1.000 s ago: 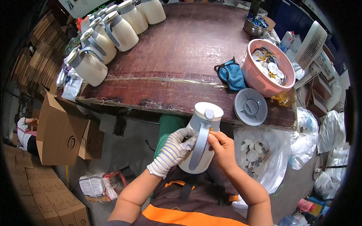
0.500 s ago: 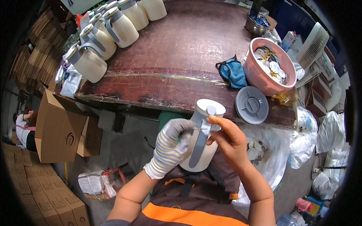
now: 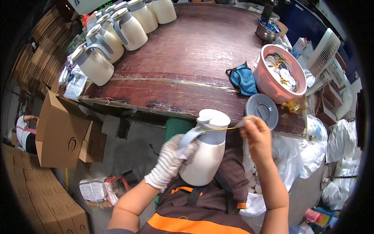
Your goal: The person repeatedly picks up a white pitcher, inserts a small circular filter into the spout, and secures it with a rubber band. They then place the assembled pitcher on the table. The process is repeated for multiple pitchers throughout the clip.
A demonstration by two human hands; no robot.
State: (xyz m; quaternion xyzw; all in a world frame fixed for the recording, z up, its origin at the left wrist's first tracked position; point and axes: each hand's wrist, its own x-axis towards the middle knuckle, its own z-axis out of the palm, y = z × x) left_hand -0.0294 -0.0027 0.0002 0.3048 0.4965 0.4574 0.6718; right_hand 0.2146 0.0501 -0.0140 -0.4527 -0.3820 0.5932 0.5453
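Below the near edge of the dark wooden tabletop (image 3: 187, 58), the gloved left hand (image 3: 170, 162) clasps the cream jug (image 3: 204, 154) at its handle; the bare right hand (image 3: 255, 134) pinches a yellow cord (image 3: 218, 128) taut; best keep the jug steady and the pull level.

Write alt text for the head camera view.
A gloved left hand grips the grey handle of a cream jug while the bare right hand pulls a thin yellow string taut from its neck. Beyond, a brown table holds more jugs and a pink basin.
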